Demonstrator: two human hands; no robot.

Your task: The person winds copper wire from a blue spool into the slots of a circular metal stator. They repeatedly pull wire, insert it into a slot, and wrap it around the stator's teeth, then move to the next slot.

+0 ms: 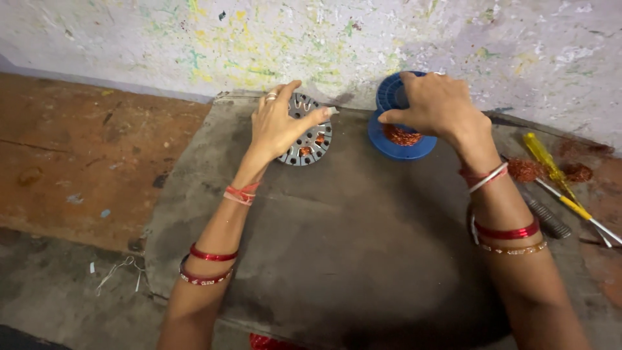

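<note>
My left hand (280,123) grips a round grey metal stator (310,144) with slots, several of them wound with copper wire; it stands tilted at the far edge of a grey stone slab (337,246). The thumb presses a small white strip at the stator's top right. My right hand (433,104) rests on a blue plastic spool (389,139) of copper wire, fingers curled over its upper flange. Both wrists carry red bangles and thread.
At the right lie yellow-handled screwdrivers (551,165), a dark metal file (547,217) and loose clumps of copper wire (526,170). A paint-speckled wall (324,39) rises behind the slab. Reddish floor (78,149) lies to the left.
</note>
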